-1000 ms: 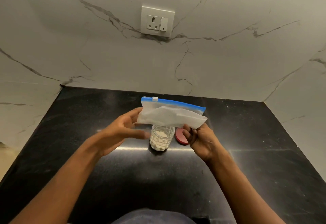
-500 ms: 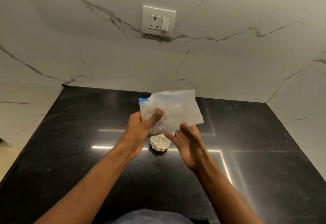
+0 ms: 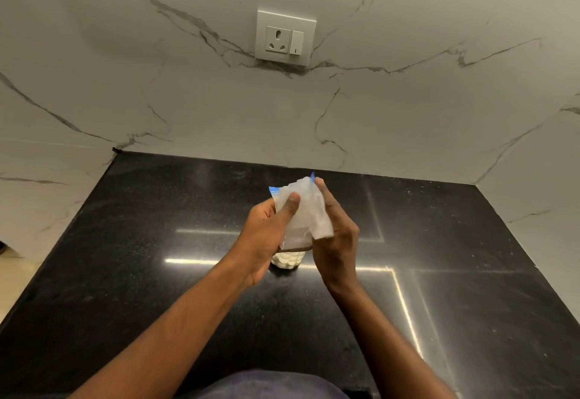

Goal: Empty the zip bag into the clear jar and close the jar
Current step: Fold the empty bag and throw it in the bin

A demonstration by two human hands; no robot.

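From the head camera, the zip bag is all scrunched up, held in the air over the black counter. The left hand is at the bag's 9 o'clock and grips it, thumb pressed on the front. The right hand is at 3 o'clock, fingers nearly straight against the bag; its thumb is hidden. The clear jar stands at the bag's 6 o'clock, with white bits inside. A wall socket is at 12 o'clock.
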